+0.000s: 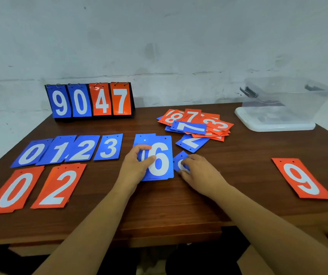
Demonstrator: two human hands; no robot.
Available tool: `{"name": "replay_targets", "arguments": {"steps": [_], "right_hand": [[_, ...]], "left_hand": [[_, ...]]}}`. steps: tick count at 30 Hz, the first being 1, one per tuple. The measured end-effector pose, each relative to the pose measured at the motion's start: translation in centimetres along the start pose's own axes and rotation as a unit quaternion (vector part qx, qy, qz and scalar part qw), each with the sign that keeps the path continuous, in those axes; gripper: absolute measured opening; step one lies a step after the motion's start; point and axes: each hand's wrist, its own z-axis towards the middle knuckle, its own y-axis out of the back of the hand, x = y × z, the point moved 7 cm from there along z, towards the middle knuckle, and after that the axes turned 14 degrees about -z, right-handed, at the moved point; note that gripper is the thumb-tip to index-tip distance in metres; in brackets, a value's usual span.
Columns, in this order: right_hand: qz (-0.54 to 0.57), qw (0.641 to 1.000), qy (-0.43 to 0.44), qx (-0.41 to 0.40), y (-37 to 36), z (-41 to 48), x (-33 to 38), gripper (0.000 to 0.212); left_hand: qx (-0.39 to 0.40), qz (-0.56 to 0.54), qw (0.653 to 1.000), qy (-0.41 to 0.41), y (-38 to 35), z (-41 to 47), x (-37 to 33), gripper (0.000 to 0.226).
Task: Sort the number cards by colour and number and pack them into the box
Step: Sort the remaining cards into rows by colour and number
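- Bench (pixel 169 201), dark wood; all places below are noted off the blue 6 card (pixel 162 161), which tops a small blue stack at mid-bench.
- Your left hand (pixel 137 165) is clamped on the left edge of the blue 6 card, thumb on its face, fingers curled over the top.
- Your right hand (pixel 197 171) sits just right of the blue 6 card, pinching a tilted blue card (pixel 180 158); its number is mostly hidden. The hands are apart, one on each card.
- Left of the blue 6 card and slightly nearer you: orange 0 (pixel 14 190) and orange 2 (pixel 60 186), side by side.
- Well to its right, alone: orange 9 (pixel 303 178).
- Left of it, in a row with edges overlapping: blue 0 (pixel 32 153), blue 1 (pixel 59 151), blue 2 (pixel 83 149), blue 3 (pixel 109 147).
- Just beyond it to the right: a loose blue card (pixel 192 142) lying askew.
- Further beyond, right: unsorted pile (pixel 195 122), orange and blue mixed.
- Far right of it, at the wall: clear box (pixel 290 96), open-topped, standing on a white lid (pixel 274 127).
- Beyond it to the left, against the wall: flip scoreboard (pixel 89 100) reading 9 0 4 7.
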Motion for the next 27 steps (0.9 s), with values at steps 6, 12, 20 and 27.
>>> {"name": "replay_targets", "arguments": {"steps": [6,12,20,27], "right_hand": [[-0.009,0.986,-0.159,0.044,1.0,-0.9,-4.3,0.078],[0.123,0.972,-0.2,-0.013,1.3,-1.3,-8.0,0.057],[0.196,0.915,-0.32,-0.148,4.0,-0.8,-18.1,0.041],[0.074,0.933,-0.335,-0.107,2.8,0.9,-22.6,0.047]], "left_hand": [[0.024,0.016,1.0,0.01,-2.7,-0.6,0.3,0.024],[0.041,0.025,0.999,0.006,-5.7,-0.9,0.6,0.023],[0.063,0.064,0.996,0.018,-10.0,-0.2,1.0,0.025],[0.085,0.091,0.992,0.029,-13.2,0.8,0.9,0.027]]}}
